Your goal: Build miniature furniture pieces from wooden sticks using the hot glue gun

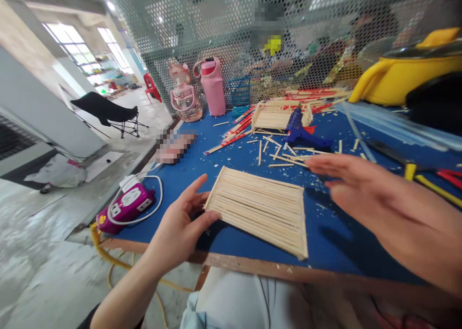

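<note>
A flat panel of pale wooden sticks (258,206), laid side by side with a crosspiece along each short end, is tilted slightly over the blue table top. My left hand (187,218) grips its left end, thumb on top and fingers partly hidden beneath. To the right of the panel, my right hand (357,184) hovers with straight fingers, slightly blurred, holding nothing. Loose short sticks (281,155) lie just beyond the panel. Behind them a blue glue gun (298,129) rests near a small stick-built frame (270,119).
Red-wrapped stick bundles (234,131) lie farther back. A pink bottle (212,88), a clear jug (185,98) and a blue basket (240,93) stand by the perforated screen (209,25). A purple power strip (126,206) sits left; pliers (411,170) and a yellow pot (393,73) are right.
</note>
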`<state>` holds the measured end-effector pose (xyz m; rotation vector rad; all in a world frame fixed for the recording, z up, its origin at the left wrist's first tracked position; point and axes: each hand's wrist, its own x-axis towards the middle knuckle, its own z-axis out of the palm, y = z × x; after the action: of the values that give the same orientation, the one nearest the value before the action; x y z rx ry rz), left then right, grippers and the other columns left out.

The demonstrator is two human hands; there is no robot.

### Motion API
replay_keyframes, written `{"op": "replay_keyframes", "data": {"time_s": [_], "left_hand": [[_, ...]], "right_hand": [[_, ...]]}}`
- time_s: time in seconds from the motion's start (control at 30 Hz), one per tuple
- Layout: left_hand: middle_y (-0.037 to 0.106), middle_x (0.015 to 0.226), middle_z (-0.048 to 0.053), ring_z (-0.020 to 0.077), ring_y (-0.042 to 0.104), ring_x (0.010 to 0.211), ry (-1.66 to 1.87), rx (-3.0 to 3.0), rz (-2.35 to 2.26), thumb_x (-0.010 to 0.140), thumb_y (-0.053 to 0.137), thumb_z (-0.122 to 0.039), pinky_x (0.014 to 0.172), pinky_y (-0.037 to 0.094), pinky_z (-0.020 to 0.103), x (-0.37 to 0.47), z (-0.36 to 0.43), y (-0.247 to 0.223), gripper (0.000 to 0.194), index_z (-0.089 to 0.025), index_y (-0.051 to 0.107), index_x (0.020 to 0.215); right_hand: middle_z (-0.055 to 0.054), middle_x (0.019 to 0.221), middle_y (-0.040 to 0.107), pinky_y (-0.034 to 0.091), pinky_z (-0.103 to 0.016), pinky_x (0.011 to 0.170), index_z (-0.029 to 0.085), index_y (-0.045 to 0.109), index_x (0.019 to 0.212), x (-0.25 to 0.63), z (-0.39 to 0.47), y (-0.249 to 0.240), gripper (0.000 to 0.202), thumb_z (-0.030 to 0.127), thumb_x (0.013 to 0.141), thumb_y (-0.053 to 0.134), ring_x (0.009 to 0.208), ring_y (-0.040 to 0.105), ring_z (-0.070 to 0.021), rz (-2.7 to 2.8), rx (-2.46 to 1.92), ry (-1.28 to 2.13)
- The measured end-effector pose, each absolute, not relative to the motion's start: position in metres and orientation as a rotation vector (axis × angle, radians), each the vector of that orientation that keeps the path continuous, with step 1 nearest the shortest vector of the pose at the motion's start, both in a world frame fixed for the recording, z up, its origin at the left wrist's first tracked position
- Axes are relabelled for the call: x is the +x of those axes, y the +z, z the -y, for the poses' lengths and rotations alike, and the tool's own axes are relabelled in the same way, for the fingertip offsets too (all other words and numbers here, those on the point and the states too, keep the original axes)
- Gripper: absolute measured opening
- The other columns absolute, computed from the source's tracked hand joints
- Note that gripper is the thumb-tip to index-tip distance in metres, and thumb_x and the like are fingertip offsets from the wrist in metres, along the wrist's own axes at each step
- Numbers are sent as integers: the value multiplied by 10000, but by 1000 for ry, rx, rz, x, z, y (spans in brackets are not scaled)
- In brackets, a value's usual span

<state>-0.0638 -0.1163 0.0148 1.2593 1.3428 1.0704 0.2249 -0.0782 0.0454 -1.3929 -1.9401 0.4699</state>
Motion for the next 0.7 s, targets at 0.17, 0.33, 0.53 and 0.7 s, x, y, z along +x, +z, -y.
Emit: {"op": "replay_keyframes", "data": {"time_s": [0.17,0.33,0.53,0.7], "left_hand": [[659,1148,111,224,622,1006,843,1300,-1095,689,739,-217,872,466,354,-70,55,27,854,-210,295,1419],[696,1066,93,213,643,926,489,1416,-985,634,777,-277,812,478,338,-76,-9,47,707,-217,506,1284],[695,771,91,138,573,602,682,1498,-1366,765,569,-524,556,436,250,-41,-43,55,433,-129,711,875],[664,655,22,124,526,541,665,1712,-1464,737,581,-410,508,389,231,-18,-37,48,306,-154,737,800]], "right_hand": [[-64,1039,674,492,-290,690,214,614,989,185,7,66,342,473,882,419,895,632,-211,2168,-1353,886],[-64,835,679,437,-248,581,169,568,852,170,-21,35,334,406,915,342,685,600,-148,1927,-1416,1061],[-13,670,598,368,-226,499,168,586,782,176,-7,34,234,347,856,456,565,497,-114,1882,-1428,987],[53,559,505,306,-200,430,166,596,949,175,-4,33,227,257,742,609,477,427,-82,1869,-1400,1164]]}}
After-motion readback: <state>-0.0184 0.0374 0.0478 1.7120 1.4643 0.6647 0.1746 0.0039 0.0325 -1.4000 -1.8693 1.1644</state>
